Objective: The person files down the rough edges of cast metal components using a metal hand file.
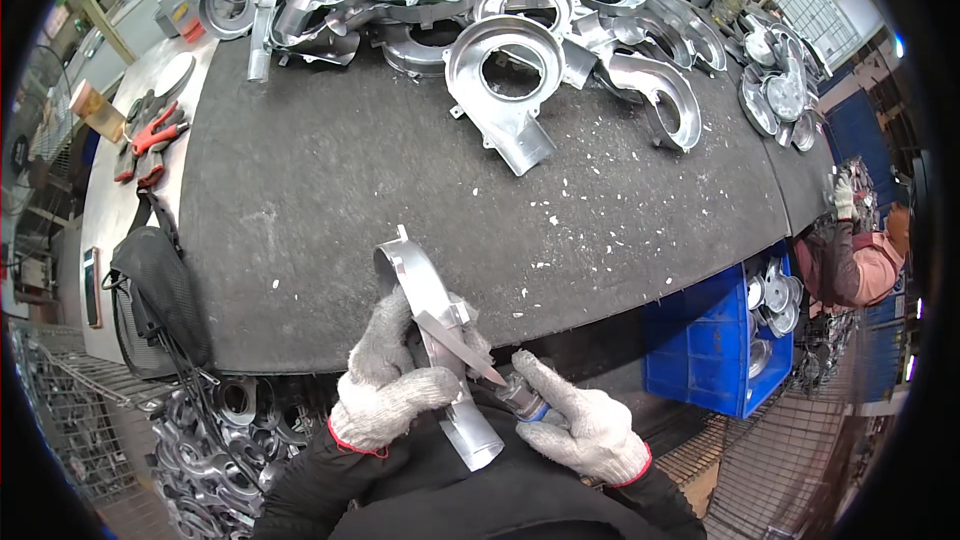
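In front of my body, my left hand (392, 390), in a grey-white knit glove with a red cuff edge, grips a silver cast-metal blower housing (412, 265). The housing is tilted on edge, its curved rim toward the table and its straight outlet down toward me. My gloved right hand (585, 420) is closed round what looks like a narrow belt sander (518, 398), with a metal body and a blue ring. Its slim flat arm lies across the housing's side, close to my left fingers. Whether the two touch I cannot tell.
Similar housings (510, 35) are heaped along the far side of the dark worktable (320, 160), with pale chips scattered rightward. A black mesh bag (155, 285) and red-grey gloves (150, 145) lie left. A blue crate (700, 350) stands lower right, near another person (860, 265).
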{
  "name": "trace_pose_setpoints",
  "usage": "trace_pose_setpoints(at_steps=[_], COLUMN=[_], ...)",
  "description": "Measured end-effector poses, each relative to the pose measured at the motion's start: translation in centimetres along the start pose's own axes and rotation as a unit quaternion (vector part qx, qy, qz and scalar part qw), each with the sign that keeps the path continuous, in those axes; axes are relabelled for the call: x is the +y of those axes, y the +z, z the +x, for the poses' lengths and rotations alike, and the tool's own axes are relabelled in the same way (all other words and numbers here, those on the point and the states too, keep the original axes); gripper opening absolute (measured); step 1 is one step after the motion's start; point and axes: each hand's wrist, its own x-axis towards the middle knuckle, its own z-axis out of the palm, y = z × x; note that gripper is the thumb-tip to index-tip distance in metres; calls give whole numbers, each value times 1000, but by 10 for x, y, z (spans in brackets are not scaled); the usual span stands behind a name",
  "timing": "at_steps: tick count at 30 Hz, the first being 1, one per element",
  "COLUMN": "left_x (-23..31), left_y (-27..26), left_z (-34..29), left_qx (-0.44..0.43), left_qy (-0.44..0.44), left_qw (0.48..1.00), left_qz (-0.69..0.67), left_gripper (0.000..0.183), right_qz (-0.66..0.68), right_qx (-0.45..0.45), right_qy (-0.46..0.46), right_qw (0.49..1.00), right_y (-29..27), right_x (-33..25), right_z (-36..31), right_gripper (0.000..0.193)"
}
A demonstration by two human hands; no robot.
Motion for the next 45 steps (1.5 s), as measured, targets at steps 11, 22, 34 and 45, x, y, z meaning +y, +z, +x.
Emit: trace_pose_setpoints(at_steps=[11,22,34,45], left_x=[-1,21,40,43], left_y=[-6,-18,-50,-42], left_z=[2,2,1,-4], left_qx=[-48,-73,-118,-55], left_qy=[-7,-38,-185,-180], left_qw=[998,996,975,982], left_qz=[-28,44,23,-3], left_gripper=[65,120,69,71], right_qz=[-16,1,-131,-168], right_qx=[-30,29,-104,-93], right_qy=[27,-48,-44,-21], right_qw=[999,998,985,981], right_y=[-17,-25,-25,-33], right_x=[-6,-4,-15,-19], right_z=[-2,-2,4,1], right_gripper=[76,76,72,71])
